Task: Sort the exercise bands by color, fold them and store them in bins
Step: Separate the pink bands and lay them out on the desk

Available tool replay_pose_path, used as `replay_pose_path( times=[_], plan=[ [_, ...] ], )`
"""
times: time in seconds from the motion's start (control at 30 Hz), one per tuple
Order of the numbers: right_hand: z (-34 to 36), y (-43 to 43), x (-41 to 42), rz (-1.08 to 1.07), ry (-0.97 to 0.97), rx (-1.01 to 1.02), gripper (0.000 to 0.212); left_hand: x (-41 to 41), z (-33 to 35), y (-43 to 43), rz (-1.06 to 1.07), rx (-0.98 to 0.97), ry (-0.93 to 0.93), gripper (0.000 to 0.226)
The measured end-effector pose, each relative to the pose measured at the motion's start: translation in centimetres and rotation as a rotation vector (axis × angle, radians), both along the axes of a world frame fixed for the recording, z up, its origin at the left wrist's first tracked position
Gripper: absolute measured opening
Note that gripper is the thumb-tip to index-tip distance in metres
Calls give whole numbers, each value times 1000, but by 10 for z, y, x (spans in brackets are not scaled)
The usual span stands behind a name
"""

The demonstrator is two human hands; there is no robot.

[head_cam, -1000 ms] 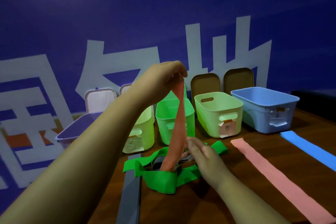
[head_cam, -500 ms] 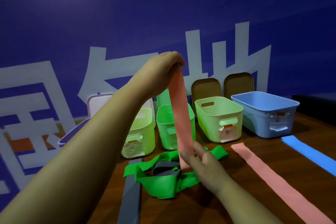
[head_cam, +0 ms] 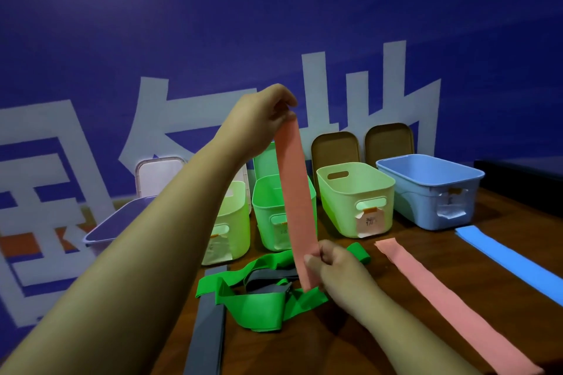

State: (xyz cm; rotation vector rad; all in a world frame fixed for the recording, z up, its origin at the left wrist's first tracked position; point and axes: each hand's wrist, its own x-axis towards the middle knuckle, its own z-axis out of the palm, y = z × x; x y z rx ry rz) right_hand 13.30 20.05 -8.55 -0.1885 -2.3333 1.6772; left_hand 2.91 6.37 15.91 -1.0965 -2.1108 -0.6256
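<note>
A pink band hangs upright and flat over the table. My left hand pinches its top end, raised in front of the bins. My right hand pinches its lower end just above a tangle of green bands and a grey band. Another pink band lies flat to the right, with a blue band beyond it. A long grey band lies flat at the front left.
A row of bins stands at the back: a purple one, a pale green one, a green one, another pale green one and a blue one. Lids lean on the blue wall behind.
The pink band has been pulled up out of the green tangle and now hangs straight and flat. My left hand rose a little; my right hand moved up along the band's lower end.
</note>
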Motion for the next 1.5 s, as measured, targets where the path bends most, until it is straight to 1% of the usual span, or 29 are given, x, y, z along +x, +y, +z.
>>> replay_pose_path(
  times=[0.17, 0.3, 0.37, 0.53, 0.7, 0.77, 0.83, 0.97, 1.17, 1.4, 1.5],
  plan=[
    [0, 38, 41, 5, -18, 110, 10, -19, -21, 28, 18, 99, -87, 18],
    [1, 73, 86, -39, -60, 196, 14, -30, -55, 62, 43, 168, -191, 12],
    [1, 87, 108, -49, -66, 206, 15, -30, -75, 81, 44, 181, -249, 11],
    [-2, 117, 157, -96, -71, 221, 41, -23, -124, 134, 18, 101, -311, 13],
    [-11, 141, 189, -153, -96, 235, 50, -13, -172, 176, -41, 10, -326, 11],
    [-17, 147, 195, -163, -91, 225, 50, -11, -188, 190, -39, -22, -342, 12],
    [-23, 152, 198, -184, -98, 263, 51, -9, -201, 201, -9, -43, -371, 13],
    [-30, 162, 202, -207, -129, 320, 48, -14, -223, 214, 6, -77, -363, 12],
    [-34, 172, 202, -225, -133, 366, 43, -13, -245, 225, 115, -174, -390, 17],
    [-37, 174, 205, -226, -168, 386, 44, -16, -265, 226, 119, -212, -377, 16],
    [-37, 173, 204, -229, -181, 413, 44, -18, -271, 225, 87, -231, -334, 13]
  ],
)
